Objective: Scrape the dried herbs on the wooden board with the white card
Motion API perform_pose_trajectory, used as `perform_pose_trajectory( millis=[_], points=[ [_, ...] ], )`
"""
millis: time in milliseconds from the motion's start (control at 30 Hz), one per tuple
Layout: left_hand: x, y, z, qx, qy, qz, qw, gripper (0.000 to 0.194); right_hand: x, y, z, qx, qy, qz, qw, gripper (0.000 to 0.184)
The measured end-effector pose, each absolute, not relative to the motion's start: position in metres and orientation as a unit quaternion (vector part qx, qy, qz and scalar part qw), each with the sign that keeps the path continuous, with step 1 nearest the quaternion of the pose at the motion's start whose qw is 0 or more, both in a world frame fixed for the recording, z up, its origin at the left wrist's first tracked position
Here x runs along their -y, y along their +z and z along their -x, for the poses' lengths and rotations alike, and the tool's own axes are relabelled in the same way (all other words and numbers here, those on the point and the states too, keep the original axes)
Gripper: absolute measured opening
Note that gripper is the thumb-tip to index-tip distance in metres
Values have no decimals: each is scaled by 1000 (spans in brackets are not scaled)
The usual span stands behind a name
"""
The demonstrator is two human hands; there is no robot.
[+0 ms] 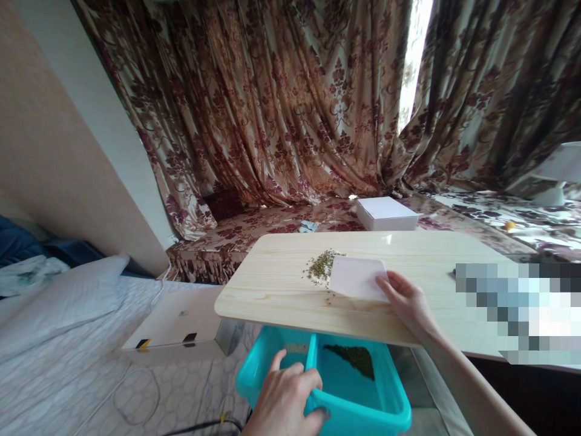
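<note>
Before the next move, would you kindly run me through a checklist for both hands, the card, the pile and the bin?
1. White card held by the right hand: ok, at its right end.
2. Card beside the pile: ok, its left edge meets it.
3. Pile gathered together: not ok, stray pieces lie around it on the tabletop.
4. Left hand on the teal bin: ok, at the near rim by the divider.
5. Firmness of the left hand's grip: cannot tell.
</note>
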State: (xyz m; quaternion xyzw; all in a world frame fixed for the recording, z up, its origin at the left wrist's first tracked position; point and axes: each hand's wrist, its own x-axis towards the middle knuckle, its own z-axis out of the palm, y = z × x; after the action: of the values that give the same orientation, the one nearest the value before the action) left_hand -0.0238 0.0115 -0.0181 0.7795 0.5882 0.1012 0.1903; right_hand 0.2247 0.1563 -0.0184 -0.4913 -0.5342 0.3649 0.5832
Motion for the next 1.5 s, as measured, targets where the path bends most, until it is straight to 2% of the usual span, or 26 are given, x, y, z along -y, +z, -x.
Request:
perform_pose_trajectory(
  millis=[467,767,1100,1167,1300,1500],
  points=[
    [-11,-19,37,-587,109,-781,184,15,-154,-9,-219,558,385,494,544,30],
    [-14,-23,43,-596,99,-774,190,18,-149,-6,-218,591,404,496,492,39],
    [-8,-23,41,-588,147,-776,173,13,-117,5,-220,606,472,473,431,43],
    [-8,-22,39,-586,142,-780,170,13,-116,10,-227,590,456,489,453,42],
    [-12,-21,24,-577,114,-792,165,14,-128,10,-248,522,392,519,551,39],
    [-22,-17,-8,-518,50,-844,126,17,-149,4,-253,525,383,523,552,40]
  ],
)
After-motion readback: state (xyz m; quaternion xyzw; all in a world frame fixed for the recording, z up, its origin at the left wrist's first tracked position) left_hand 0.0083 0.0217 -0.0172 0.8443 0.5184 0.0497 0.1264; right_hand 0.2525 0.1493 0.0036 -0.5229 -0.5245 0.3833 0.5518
